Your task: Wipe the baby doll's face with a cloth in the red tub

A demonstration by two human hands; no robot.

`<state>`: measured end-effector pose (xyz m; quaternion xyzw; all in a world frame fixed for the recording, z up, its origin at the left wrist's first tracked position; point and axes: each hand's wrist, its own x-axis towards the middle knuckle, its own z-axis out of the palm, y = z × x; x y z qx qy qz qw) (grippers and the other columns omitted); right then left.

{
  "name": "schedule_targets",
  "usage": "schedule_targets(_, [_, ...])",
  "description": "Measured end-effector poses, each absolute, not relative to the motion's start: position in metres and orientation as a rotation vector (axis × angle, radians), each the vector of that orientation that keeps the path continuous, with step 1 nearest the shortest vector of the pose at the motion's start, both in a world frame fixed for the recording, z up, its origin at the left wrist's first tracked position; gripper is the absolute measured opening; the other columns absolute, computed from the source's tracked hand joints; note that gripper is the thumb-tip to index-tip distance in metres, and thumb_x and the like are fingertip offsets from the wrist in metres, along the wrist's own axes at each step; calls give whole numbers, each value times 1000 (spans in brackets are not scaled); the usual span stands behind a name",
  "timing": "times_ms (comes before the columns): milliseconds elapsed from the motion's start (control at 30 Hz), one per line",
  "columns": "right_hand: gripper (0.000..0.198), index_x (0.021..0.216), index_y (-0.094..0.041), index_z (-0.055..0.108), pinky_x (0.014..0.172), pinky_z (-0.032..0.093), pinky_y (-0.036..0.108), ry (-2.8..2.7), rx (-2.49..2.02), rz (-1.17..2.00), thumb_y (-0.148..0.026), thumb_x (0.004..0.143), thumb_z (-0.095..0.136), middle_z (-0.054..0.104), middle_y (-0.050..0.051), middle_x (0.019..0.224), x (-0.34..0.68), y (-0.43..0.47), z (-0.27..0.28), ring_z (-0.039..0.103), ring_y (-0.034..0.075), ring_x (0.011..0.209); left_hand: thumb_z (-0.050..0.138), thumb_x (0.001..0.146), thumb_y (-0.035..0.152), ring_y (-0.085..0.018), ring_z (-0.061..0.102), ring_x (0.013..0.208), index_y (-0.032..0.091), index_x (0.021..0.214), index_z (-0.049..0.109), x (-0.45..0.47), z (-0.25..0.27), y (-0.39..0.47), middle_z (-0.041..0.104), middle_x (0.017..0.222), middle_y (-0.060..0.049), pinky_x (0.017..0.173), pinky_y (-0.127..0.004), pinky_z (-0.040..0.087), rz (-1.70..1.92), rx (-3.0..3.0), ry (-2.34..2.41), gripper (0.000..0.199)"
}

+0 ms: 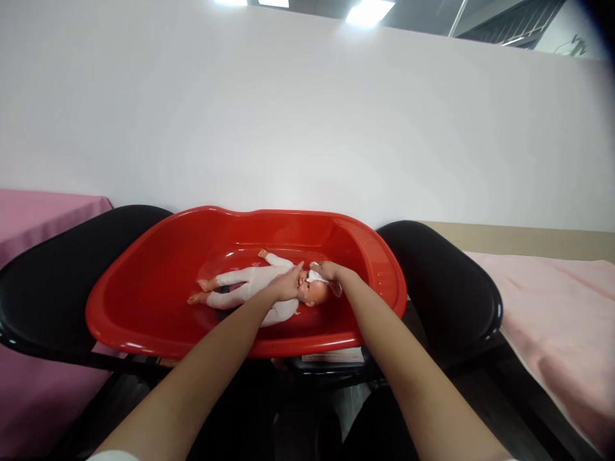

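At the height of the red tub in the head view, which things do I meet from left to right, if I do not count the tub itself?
Left black panel, doll's feet, left hand, right hand, right black panel, pale pink cloth.

Head-worn view, forward and downward

Ceiling lights (369, 11) blaze white above the pale wall (298, 121); below it, glints streak the glossy red tub (148, 282)!
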<state>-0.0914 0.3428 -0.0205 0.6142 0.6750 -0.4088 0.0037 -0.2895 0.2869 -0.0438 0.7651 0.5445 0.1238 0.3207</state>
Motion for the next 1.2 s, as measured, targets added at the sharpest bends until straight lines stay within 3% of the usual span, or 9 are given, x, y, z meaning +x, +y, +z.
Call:
schedule_targets(200, [115, 141, 3, 36, 48, 53, 51, 1648, 1915, -1413, -88, 78, 3, 64, 19, 58, -91, 348, -26, 65, 38, 51, 80, 61, 46, -39, 47, 133, 23, 157, 22, -294, -49, 289, 41, 155, -14, 109, -46, 39, 338, 2004, 1448, 115])
schedule_targets(300, [98, 139, -8, 41, 46, 51, 43, 1925, 1824, -1406, -86, 82, 25, 64, 11, 59, -92, 344, -19, 60, 30, 43, 79, 62, 44, -38, 47, 133, 23, 154, 29, -294, -44, 286, 43, 153, -14, 110, -46, 39, 348, 1996, 1450, 106])
schedule_targets(400, [58, 116, -18, 59, 47, 47, 27, 2380, 1635, -1412, -65, 82, 64, 66, 4, 68, -94, 342, -16, 54, 15, 45, 80, 61, 43, -36, 53, 127, 24, 145, 41, -294, -38, 286, 49, 147, -12, 108, -45, 41, 370, 2014, 1441, 95])
schedule_targets(467, [41, 102, -18, 64, 49, 44, 21, 2558, 1558, -1410, -51, 79, 73, 68, 3, 76, -95, 345, -19, 54, 11, 52, 80, 61, 43, -35, 58, 119, 23, 138, 47, -295, -37, 286, 56, 139, -12, 102, -44, 45, 379, 2027, 1456, 86])
schedule_targets(600, [35, 101, -18, 67, 54, 45, 19, 2596, 1618, -1559, -42, 77, 76, 70, 2, 86, -97, 354, -28, 59, 11, 64, 77, 62, 40, -35, 60, 116, 18, 132, 50, -295, -37, 288, 62, 127, -12, 97, -42, 48, 354, 2019, 1491, 78])
schedule_targets(733, [46, 104, -17, 65, 68, 50, 21, 2583, 1645, -1465, -27, 64, 84, 69, 3, 100, -94, 356, -29, 63, 14, 81, 79, 61, 42, -36, 56, 122, 17, 142, 42, -295, -39, 289, 56, 138, -13, 102, -42, 45, 341, 2017, 1492, 92])
schedule_targets(933, [91, 127, -23, 54, 77, 56, 31, 2523, 1450, -1068, -39, 46, 93, 54, 12, 134, -86, 356, -29, 62, 25, 102, 78, 62, 39, -36, 54, 124, 22, 138, 46, -296, -43, 291, 50, 145, -12, 104, -44, 43, 362, 2063, 1463, 84])
schedule_targets(1067, [94, 129, -21, 49, 76, 57, 33, 2362, 1501, -1275, -42, 49, 94, 63, 12, 126, -80, 354, -28, 66, 23, 94, 79, 61, 41, -32, 60, 114, 23, 132, 51, -297, -49, 294, 60, 133, -10, 97, -41, 47, 392, 2024, 1454, 79])
schedule_targets(1200, [78, 116, -13, 57, 69, 59, 36, 2132, 1661, -1430, -69, 65, 77, 73, 16, 100, -80, 346, -26, 69, 25, 79, 80, 60, 41, -31, 58, 119, 22, 138, 46, -298, -52, 295, 57, 137, -10, 101, -39, 46, 404, 2009, 1453, 87])
